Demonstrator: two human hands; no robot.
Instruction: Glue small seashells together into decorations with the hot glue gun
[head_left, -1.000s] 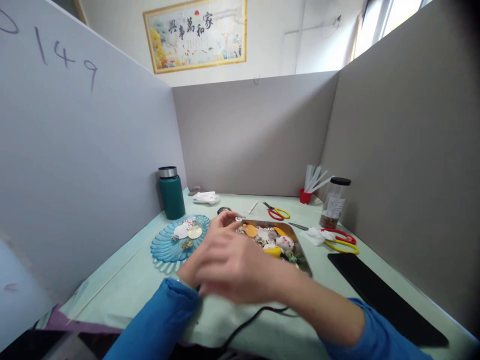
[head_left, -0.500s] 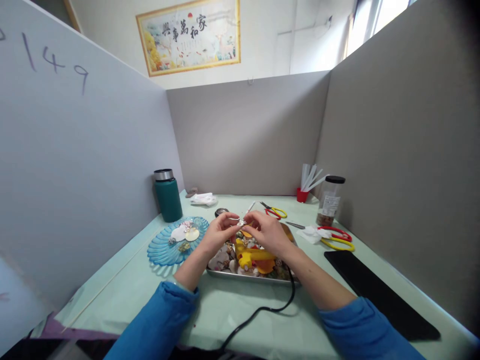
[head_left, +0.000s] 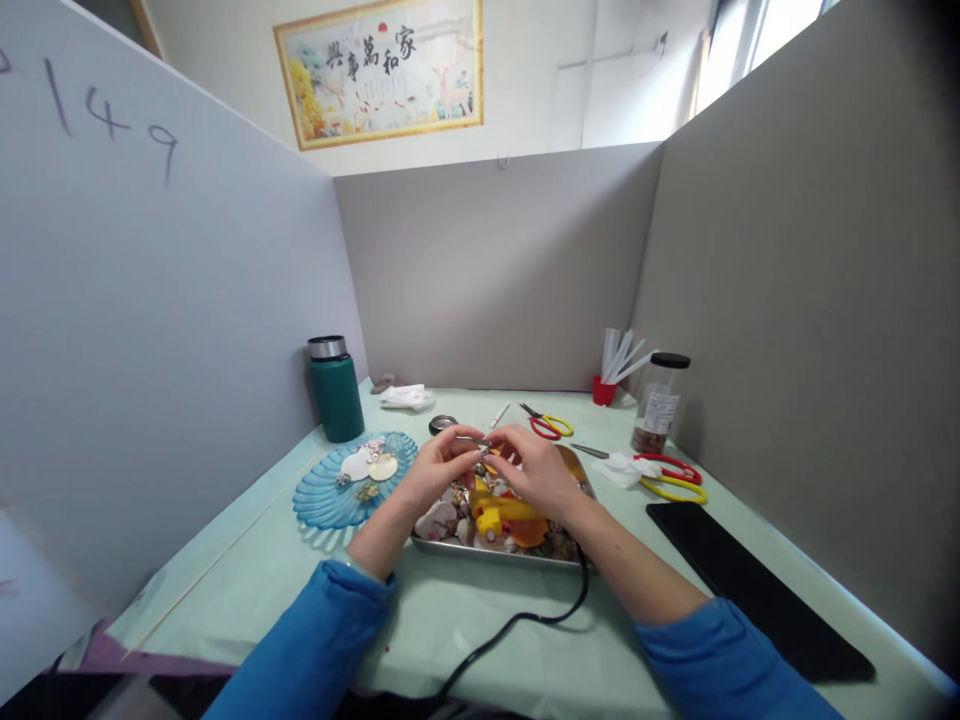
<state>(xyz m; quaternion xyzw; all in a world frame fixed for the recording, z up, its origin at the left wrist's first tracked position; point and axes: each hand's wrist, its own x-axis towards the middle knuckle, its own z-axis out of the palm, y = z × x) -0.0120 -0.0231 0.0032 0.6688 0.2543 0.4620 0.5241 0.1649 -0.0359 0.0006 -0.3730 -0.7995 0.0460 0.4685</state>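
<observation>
Head view: fingertips of your left hand and right hand are closed on a small pale piece between them, shape too fine to read; two hands probably steady something so tiny. Just below your fingers sits the tray of shells, likely there to catch drops; the yellow tool lies on these; the blue plate stands left of your fingers

- Illumination: bright; daylight from window, upper right.
- Glare: window overexposed.
- Shadow: soft diagonal, rear panel.
- Right edge: dark vignetting, stretched.
- Small item between fingers: detail unresolved.
</observation>
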